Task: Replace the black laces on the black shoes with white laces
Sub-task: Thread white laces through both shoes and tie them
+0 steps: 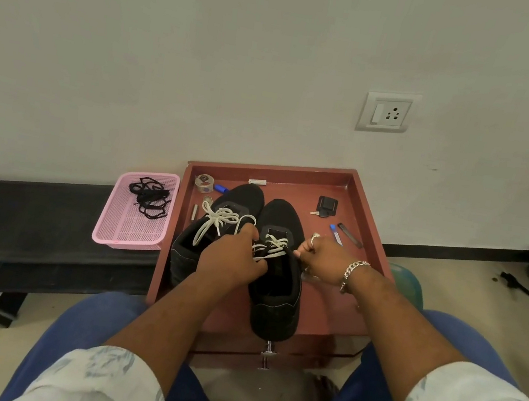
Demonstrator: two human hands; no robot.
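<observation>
Lacing nearly done on second shoe; both hands at its upper eyelets.

Right shoe (276, 292) sits on the red table (363, 216) beside the left shoe (214, 227), already laced and bowed. Left hand (230, 257) and right hand (323, 258) each have fingers curled, pinching an end of the white lace (271, 248). Lace looks soft, light, limp: best held near the tips. Black laces (149, 197) lie in the pink basket (106, 230).

My black shoes (267, 263) carry white laces (218, 220), black laces (149, 196) fill the pink basket (112, 231), on a reddish-brown tray (368, 216).
</observation>
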